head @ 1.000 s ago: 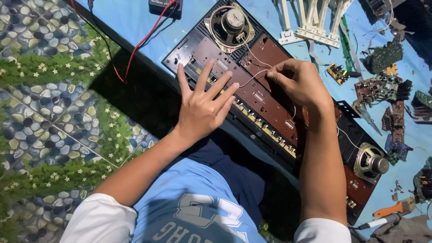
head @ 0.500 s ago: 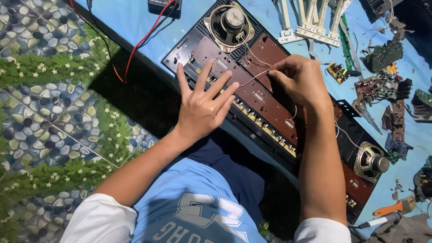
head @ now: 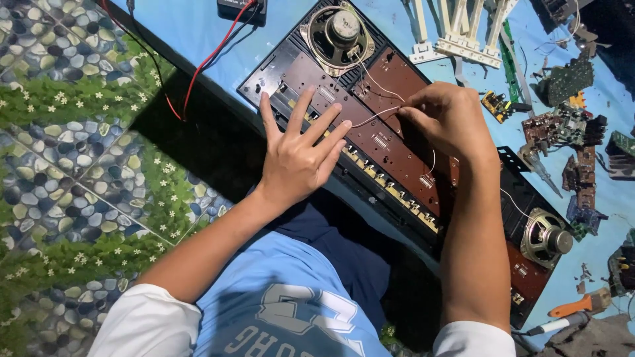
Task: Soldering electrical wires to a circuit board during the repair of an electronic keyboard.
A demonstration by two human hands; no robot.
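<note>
Over the brown circuit board (head: pixel 397 142), right hand's (head: pixel 450 119) grip pinches a white wire (head: pixel 374 117); left hand (head: pixel 297 155) lies spread.

A long black keyboard case (head: pixel 423 218), opened with brown circuit boards (head: pixel 390 142) and two round speakers showing, lies diagonally on the blue table, thin white wires (head: pixel 370 118) crossing it.

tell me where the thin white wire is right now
In the head view, the thin white wire is pinched in the right hand over the brown circuit board, right of the left hand's spread fingers and below the round grey speaker.
</note>
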